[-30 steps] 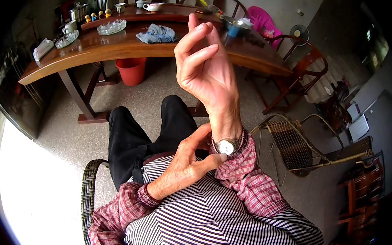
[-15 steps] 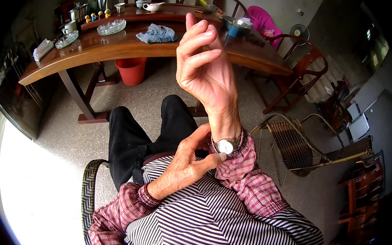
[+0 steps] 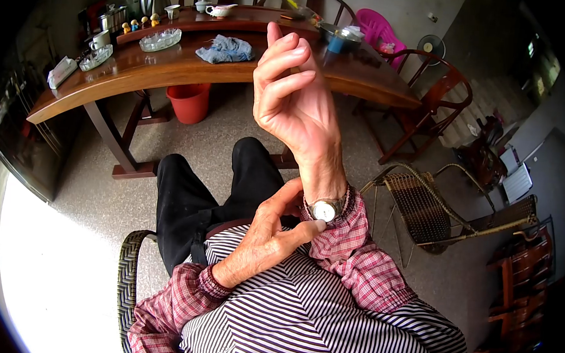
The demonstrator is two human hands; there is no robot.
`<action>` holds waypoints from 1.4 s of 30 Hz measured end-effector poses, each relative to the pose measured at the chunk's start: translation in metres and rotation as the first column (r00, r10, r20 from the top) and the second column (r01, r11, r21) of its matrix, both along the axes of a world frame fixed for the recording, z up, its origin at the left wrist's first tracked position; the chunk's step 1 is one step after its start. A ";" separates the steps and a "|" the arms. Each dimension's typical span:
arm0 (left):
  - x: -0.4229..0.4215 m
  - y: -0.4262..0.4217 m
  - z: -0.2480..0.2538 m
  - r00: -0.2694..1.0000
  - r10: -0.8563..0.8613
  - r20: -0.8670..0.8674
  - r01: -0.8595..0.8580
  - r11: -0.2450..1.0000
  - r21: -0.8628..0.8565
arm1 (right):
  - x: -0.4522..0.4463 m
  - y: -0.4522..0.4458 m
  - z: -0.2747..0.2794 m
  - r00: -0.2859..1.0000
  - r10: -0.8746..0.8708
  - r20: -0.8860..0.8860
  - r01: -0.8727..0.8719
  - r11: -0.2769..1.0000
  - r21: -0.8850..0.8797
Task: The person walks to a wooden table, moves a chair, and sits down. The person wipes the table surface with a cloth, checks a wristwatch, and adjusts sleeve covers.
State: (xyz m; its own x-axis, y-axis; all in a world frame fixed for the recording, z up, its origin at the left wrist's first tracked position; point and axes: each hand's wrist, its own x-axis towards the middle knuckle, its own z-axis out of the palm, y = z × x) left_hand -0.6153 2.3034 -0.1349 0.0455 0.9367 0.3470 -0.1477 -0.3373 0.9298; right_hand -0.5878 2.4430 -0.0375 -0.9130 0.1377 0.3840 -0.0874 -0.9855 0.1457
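Note:
My right hand (image 3: pixel 296 104) is raised with its palm facing me, the fingers loosely bent and apart, holding nothing. A wristwatch (image 3: pixel 324 211) with a white face sits on the inner side of that wrist, beside the elastic cuff of a red plaid sleeve (image 3: pixel 379 277). My left hand (image 3: pixel 266 236) closes round the right wrist at the watch. Its thumb tip touches the lower edge of the watch, and its fingertips are hidden behind the wrist.
A curved wooden table (image 3: pixel 154 69) stands ahead, bearing a blue cloth (image 3: pixel 225 49), glass dishes (image 3: pixel 160 40), cups and a kettle. Beneath it is a red bucket (image 3: pixel 189 102). A woven chair (image 3: pixel 421 206) stands at the right, with a wooden armchair (image 3: pixel 437 98) and fan (image 3: pixel 432 46) beyond.
My right hand has tilted slightly to the left, and the watch has shifted a little left with it. My left hand keeps its grip at the wrist.

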 end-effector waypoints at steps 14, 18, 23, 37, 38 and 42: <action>0.001 -0.001 0.000 1.000 -0.003 0.014 0.003 1.000 -0.012 | 0.000 0.000 0.002 0.996 -0.021 0.083 0.022 1.000 -0.018; 0.001 -0.001 0.000 1.000 0.003 0.022 -0.002 1.000 -0.019 | -0.001 0.003 -0.002 1.000 0.003 0.021 -0.002 1.000 -0.021; 0.001 0.001 -0.003 1.000 -0.005 0.013 0.005 1.000 -0.010 | 0.000 -0.001 0.000 1.000 0.003 0.019 -0.003 1.000 -0.019; 0.001 0.001 -0.001 1.000 -0.008 0.011 0.008 1.000 -0.002 | 0.001 0.000 0.005 0.996 -0.019 0.088 0.019 1.000 -0.005; 0.001 0.001 -0.001 1.000 -0.008 0.011 0.008 1.000 -0.001 | 0.001 0.000 0.005 0.996 -0.019 0.088 0.019 1.000 -0.005; 0.001 0.001 -0.001 1.000 -0.004 0.022 0.004 1.000 0.000 | 0.001 0.000 0.005 0.996 -0.018 0.093 0.019 1.000 -0.014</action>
